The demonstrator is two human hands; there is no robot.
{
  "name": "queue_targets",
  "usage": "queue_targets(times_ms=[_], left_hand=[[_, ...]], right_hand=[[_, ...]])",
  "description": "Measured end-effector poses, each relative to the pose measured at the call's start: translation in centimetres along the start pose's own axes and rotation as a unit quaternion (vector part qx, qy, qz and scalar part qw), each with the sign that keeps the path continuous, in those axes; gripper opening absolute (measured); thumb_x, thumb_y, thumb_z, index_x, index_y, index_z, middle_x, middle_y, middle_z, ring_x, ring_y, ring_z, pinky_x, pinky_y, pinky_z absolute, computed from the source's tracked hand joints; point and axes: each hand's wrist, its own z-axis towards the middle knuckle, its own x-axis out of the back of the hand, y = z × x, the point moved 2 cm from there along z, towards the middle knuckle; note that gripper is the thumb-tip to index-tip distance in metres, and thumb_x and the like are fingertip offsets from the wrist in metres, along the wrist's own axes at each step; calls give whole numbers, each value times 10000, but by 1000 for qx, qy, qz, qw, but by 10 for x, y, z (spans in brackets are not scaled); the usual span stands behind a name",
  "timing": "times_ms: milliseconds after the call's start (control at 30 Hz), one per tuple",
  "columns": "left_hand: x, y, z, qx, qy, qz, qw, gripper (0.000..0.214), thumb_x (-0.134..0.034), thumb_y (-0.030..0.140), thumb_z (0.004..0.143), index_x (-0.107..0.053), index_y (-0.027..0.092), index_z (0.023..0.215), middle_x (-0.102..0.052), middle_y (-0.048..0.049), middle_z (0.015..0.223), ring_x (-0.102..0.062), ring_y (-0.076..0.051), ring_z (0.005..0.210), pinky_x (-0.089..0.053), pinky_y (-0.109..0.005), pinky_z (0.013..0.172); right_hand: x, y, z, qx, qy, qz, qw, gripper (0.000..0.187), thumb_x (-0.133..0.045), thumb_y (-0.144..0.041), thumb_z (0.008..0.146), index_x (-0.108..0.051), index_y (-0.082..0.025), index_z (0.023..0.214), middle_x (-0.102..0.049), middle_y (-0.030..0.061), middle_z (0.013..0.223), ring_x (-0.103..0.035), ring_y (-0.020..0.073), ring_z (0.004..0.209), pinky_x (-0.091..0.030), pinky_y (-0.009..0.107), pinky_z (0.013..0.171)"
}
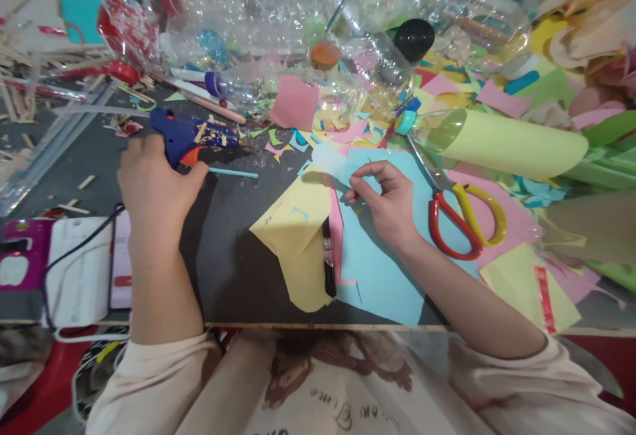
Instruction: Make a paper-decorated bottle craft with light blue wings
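One blue glue gun point(179, 134) sits left of centre in the upper half of the frame, its handle running down between the thumb and fingers of the left hand point(161, 180). The thumb stands apart from the other fingers, just below the orange trigger point(189, 157); whether they are pressed tight on the handle, I cannot tell. I would expect the gun to be stiff, hard plastic, light but somewhat front-heavy. The handle looks the right place to hold it, well back from the nozzle point(246, 144), which may be hot. A thin blue stick point(233, 173) lies near the thumb and would probably roll or bend easily.

Right of centre, the thumb and forefinger of the right hand point(390, 203) are pressed together, seemingly pinching the lower right corner of a slip of pale paper point(328, 159). It should be almost weightless, limp and easily creased, so a light edge pinch suits it. Beneath that hand spreads a light blue sheet point(387, 276), with scissors point(462, 226) to the right, on the dark table point(233, 256).
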Motion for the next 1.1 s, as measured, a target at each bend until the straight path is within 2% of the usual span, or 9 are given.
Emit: queue_targets(times_ms=[133, 267, 433, 600, 700, 833, 933, 1000, 1100], left_hand=[[-2, -5, -2, 6, -73, -4, 997, 219, -571, 370, 842, -548, 164, 912, -550, -165, 1085, -444, -495, 1284, -313, -580, 777], [0, 6, -4, -35, -14, -5, 999, 324, -697, 294, 756, -584, 170, 1033, -537, -164, 1228, -433, -438, 1299, -351, -585, 957], [-10, 25, -11, -189, -140, -13, 972, 116, -598, 196, 779, -625, 225, 888, -639, -86, 1016, -574, -330, 1071, -420, -492, 981], [-21, 18, -13, -245, -153, -15, 957, 10, -603, 254, 793, -598, 255, 784, -633, -69, 858, -590, -318, 935, -451, -460, 883], [-25, 17, -13, -254, -177, -37, 950, 106, -611, 285, 800, -565, 247, 711, -606, -52, 761, -578, -280, 810, -456, -420, 795], [-23, 35, -20, -227, -201, -125, 945, 179, -690, 337, 745, -556, 233, 687, -575, -18, 693, -552, -225, 729, -445, -352, 704], [-20, 58, -34, -163, -140, -272, 938, 155, -624, 328, 803, -561, 220, 711, -575, 2, 687, -531, -159, 657, -440, -306, 660], [-22, 74, -44, -102, -117, -383, 911, 164, -627, 350, 803, -553, 216, 744, -582, 6, 708, -541, -137, 658, -452, -280, 640], [-36, 95, -58, 6, -221, -511, 830, 254, -690, 381, 742, -516, 218, 830, -602, 7, 772, -584, -125, 669, -477, -255, 605]], right_hand=[[0, 0, 0, 0, -1, 8, 1000, 122, -701, -245, 728, -584, -211, 736, -569, -82, 609, -632, 95, 472, -550, 252, 492], [0, 0, 1, -7, 4, 14, 1000, 117, -702, -245, 718, -589, -213, 725, -568, -86, 594, -632, 94, 467, -546, 247, 486], [-1, 0, 1, -11, 9, 12, 1000, 105, -694, -231, 712, -590, -216, 723, -568, -88, 590, -633, 93, 469, -548, 247, 483], [0, -1, 1, -7, 5, 20, 1000, 100, -693, -214, 714, -593, -210, 723, -574, -85, 599, -636, 92, 469, -547, 242, 485], [0, 0, 1, -5, 4, 12, 1000, 99, -692, -213, 722, -593, -214, 729, -576, -87, 594, -634, 91, 468, -544, 244, 493], [0, 1, 1, 3, -4, 2, 1000, 93, -683, -215, 746, -590, -218, 745, -581, -88, 567, -636, 95, 470, -549, 249, 510], [0, 2, 1, 4, -6, -1, 1000, 88, -680, -218, 754, -592, -216, 751, -582, -87, 579, -631, 92, 468, -551, 252, 512], [0, 2, 1, 2, -6, -4, 1000, 89, -681, -225, 756, -592, -218, 752, -578, -87, 593, -629, 91, 473, -553, 257, 516], [0, 2, 0, 3, -13, -1, 1000, 89, -677, -232, 756, -589, -224, 753, -580, -87, 580, -622, 99, 475, -554, 270, 526]])
